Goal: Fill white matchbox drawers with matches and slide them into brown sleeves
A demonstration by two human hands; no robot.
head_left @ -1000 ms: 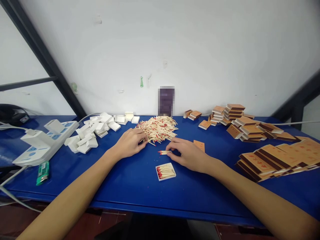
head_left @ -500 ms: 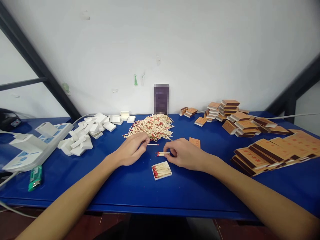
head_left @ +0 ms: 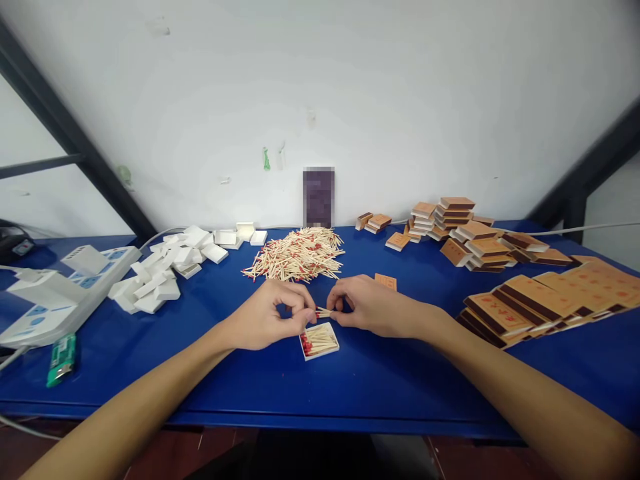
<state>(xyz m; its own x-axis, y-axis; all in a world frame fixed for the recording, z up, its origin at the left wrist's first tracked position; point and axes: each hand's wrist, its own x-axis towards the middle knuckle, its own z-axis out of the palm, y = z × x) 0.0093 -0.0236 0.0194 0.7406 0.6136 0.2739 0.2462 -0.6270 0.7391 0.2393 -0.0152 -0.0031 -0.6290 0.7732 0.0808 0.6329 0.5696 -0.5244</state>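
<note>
Left hand (head_left: 273, 317) and right hand (head_left: 367, 307) meet at a few slim, red-tipped wooden matches (head_left: 324, 313).
The right thumb and fingers pinch their pale ends, just beyond a small white rectangular tray (head_left: 323, 355) on the glossy blue table (head_left: 240, 393); the left thumb and forefinger press together at the red heads, whether gripping any I cannot tell.
</note>
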